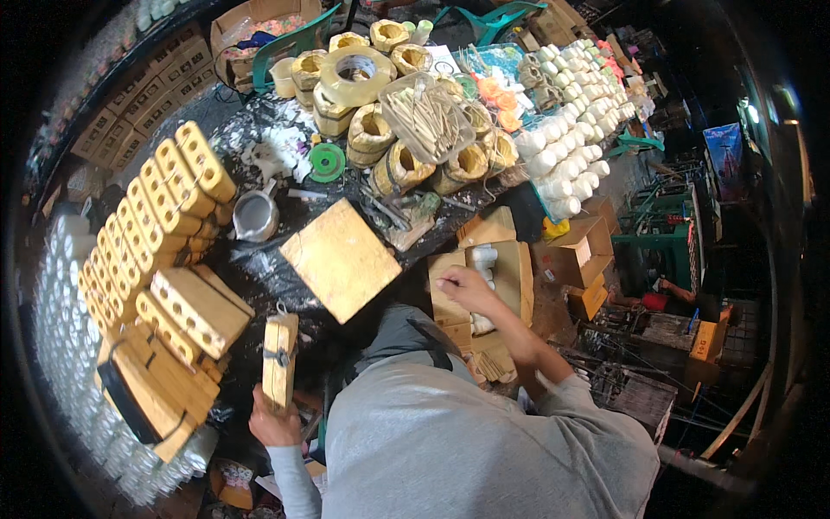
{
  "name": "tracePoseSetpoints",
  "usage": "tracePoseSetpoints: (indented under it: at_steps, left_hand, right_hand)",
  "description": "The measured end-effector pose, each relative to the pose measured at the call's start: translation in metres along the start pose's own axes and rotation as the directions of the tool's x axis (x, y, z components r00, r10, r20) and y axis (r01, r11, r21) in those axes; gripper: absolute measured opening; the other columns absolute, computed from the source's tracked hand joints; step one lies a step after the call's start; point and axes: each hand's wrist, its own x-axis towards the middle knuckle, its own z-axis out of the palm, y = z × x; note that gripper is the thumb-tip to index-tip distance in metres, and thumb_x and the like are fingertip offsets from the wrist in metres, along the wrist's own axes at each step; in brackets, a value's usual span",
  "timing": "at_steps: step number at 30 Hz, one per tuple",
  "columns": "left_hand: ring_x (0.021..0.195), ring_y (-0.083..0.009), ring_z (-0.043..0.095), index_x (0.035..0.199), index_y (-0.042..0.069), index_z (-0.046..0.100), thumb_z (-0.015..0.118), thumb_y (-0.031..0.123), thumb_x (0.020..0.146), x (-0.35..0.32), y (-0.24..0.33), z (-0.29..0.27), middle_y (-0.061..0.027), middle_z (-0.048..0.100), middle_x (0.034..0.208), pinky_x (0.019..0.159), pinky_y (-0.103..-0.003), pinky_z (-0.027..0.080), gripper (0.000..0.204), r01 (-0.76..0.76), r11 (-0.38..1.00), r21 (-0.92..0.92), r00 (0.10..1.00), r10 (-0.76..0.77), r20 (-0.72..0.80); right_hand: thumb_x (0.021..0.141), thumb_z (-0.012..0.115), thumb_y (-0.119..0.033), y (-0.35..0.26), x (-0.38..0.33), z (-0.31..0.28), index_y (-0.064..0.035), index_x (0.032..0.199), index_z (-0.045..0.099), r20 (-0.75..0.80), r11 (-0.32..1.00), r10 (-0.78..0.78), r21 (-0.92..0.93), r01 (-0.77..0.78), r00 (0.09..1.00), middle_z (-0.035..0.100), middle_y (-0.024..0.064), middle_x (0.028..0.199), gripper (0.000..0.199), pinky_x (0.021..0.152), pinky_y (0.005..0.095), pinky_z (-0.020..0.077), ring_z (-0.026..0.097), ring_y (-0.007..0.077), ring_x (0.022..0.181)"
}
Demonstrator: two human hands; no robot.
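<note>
My left hand point(275, 419) grips the lower end of a narrow pale wooden block point(279, 368). A dark band is tied round the block's middle, and a small loop sticks out at its top. Over an open cardboard box point(516, 277) to my right is my right hand point(471, 291), its fingers curled together. What those fingers hold, if anything, is hidden. White cylinders point(482, 259) lie inside the box, partly behind my hand and forearm. A square wooden board point(341, 259) rests on the dark table in front of me.
Yellowish blocks with round holes point(186, 173) stand in rows at left, beside a grey metal jug point(256, 215). Hollow round molds point(370, 134), a tape roll point(355, 75) and a tray of thin sticks point(427, 118) crowd the far side. Many white cylinders point(562, 169) stand far right.
</note>
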Motion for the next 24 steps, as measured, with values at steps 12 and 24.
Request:
tracePoseSetpoints:
  at_steps: [12,24]
  left_hand:
    - [0.128,-0.0479,0.052,0.154,0.011,0.039,0.062,0.073,0.087,-0.017,-0.022,0.027,-0.0171,0.066,0.135,0.112,-0.07,0.028,0.094,0.22,0.863,0.454,0.859,-0.392,0.33]
    - [0.108,-0.0361,0.074,0.14,0.003,0.056,0.089,0.019,0.076,-0.02,0.017,0.022,-0.02,0.075,0.116,0.09,-0.044,0.059,0.074,0.484,0.87,0.095,0.868,-0.491,0.075]
  right_hand:
    - [0.101,0.068,-0.009,-0.032,0.146,-0.287,-0.0003,0.1,0.068,-0.649,0.984,-0.175,-0.083,0.16,0.741,0.068,0.0016,0.086,0.009,0.067,0.0279,0.0504,0.061,0.0108,0.078]
    - [0.101,0.066,-0.012,-0.128,0.137,-0.231,-0.0004,0.108,0.072,0.591,0.77,-0.632,0.552,0.319,0.502,0.072,0.0144,0.104,0.015,0.081,0.0377,0.0559,0.071,0.0261,0.091]
